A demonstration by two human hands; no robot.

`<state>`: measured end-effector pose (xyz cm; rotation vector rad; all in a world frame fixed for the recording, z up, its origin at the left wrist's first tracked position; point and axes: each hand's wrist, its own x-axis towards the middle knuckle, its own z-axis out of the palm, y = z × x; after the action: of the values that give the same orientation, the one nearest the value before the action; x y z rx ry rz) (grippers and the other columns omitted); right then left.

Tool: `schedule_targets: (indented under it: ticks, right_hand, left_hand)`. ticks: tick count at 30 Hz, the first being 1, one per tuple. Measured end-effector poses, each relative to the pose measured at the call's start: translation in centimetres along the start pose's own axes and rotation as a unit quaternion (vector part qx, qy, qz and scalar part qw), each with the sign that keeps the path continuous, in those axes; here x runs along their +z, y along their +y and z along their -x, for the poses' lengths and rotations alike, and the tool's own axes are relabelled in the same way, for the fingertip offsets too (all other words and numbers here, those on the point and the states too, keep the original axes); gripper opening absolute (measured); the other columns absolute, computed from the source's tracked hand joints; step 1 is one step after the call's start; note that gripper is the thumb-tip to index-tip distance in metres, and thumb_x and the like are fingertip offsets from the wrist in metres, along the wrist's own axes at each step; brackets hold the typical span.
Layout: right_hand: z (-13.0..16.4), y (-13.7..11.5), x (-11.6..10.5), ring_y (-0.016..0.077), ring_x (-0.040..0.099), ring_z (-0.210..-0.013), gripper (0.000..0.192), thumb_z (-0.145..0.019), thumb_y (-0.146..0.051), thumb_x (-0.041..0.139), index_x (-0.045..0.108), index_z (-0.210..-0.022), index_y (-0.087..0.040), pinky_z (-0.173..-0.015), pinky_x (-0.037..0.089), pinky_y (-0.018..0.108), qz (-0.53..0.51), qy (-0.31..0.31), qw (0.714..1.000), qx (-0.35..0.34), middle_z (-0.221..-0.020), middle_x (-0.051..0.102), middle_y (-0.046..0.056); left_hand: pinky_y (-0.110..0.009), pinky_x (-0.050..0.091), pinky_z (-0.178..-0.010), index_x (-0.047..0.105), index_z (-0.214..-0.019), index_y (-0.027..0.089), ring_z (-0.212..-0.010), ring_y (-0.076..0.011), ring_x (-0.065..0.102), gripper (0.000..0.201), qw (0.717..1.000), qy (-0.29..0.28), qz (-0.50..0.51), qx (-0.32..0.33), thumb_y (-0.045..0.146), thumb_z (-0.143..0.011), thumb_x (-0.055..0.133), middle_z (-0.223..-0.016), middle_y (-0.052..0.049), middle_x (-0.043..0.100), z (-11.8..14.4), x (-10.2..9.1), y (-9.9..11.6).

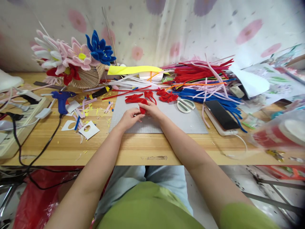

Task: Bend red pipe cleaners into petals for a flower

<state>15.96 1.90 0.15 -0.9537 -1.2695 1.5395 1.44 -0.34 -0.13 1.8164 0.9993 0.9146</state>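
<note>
Between my two hands is a bent red pipe cleaner (143, 107), held just above a grey mat (178, 122). My left hand (130, 118) pinches it from the left, fingers curled. From the right, my right hand (152, 110) grips its upper part. Folded red pipe-cleaner pieces (133, 98) lie right behind my hands, with a looped red piece (150, 96) beside them. Further right sits a bunch of shaped red pieces (166, 95), touching the white-handled scissors (185, 106). My fingers hide part of the held piece.
Fuzzy flowers (81, 56) stand at the back left. A blue glue gun (62, 101) and its black cord lie left, near a power strip (26, 125). Piles of red pipe cleaners (200, 72) and blue pipe cleaners (209, 98) lie behind right. A phone (221, 115) and cup (281, 132) are at right.
</note>
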Motion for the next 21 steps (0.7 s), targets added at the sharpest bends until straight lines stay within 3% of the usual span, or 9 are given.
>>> schedule_targets:
  ticks: [5,12,17,21]
  right_hand:
    - [0.15,-0.26,-0.45,0.0029,0.022,-0.037,0.045,-0.065,-0.058,0.065,0.046,-0.059,-0.018,-0.039,0.010,0.023,0.044,-0.012,0.999,0.022,-0.042,0.033,-0.008]
    - [-0.25,0.13,-0.78,0.0027,0.023,-0.037,0.044,-0.062,-0.050,0.071,0.045,-0.050,-0.017,-0.039,0.011,0.023,0.064,0.024,0.997,0.045,-0.041,0.033,-0.007]
    - [-0.29,0.36,-0.40,0.0023,0.020,-0.036,0.045,-0.061,-0.051,0.072,0.044,-0.052,-0.017,-0.038,0.010,0.022,0.028,0.017,0.998,0.057,-0.040,0.031,-0.008]
    - [-0.46,0.47,-0.31,0.0025,0.021,-0.036,0.043,-0.059,-0.048,0.074,0.044,-0.052,-0.018,-0.037,0.010,0.022,0.031,0.041,0.997,0.065,-0.038,0.031,-0.008]
  left_hand:
    - [-0.024,0.036,-0.060,0.054,-0.056,0.018,-0.062,-0.0111,0.044,0.023,0.991,0.039,-0.108,0.067,0.030,-0.075,0.056,-0.061,0.001,0.045,0.12,-0.64,0.78]
    - [-0.025,0.027,-0.056,0.049,-0.053,0.018,-0.056,-0.0106,0.034,0.029,0.988,0.041,-0.142,0.033,0.037,-0.073,0.059,-0.056,0.003,0.036,0.10,-0.70,0.45]
    - [-0.025,0.030,-0.060,0.050,-0.052,0.017,-0.060,-0.0114,0.040,0.031,0.992,0.015,-0.120,0.029,0.038,-0.074,0.056,-0.059,0.002,0.044,-0.05,-0.64,-0.05]
    - [-0.025,0.028,-0.059,0.050,-0.050,0.018,-0.059,-0.0118,0.041,0.033,0.982,0.033,-0.178,0.046,0.036,-0.077,0.055,-0.058,0.001,0.045,0.08,-0.67,0.05]
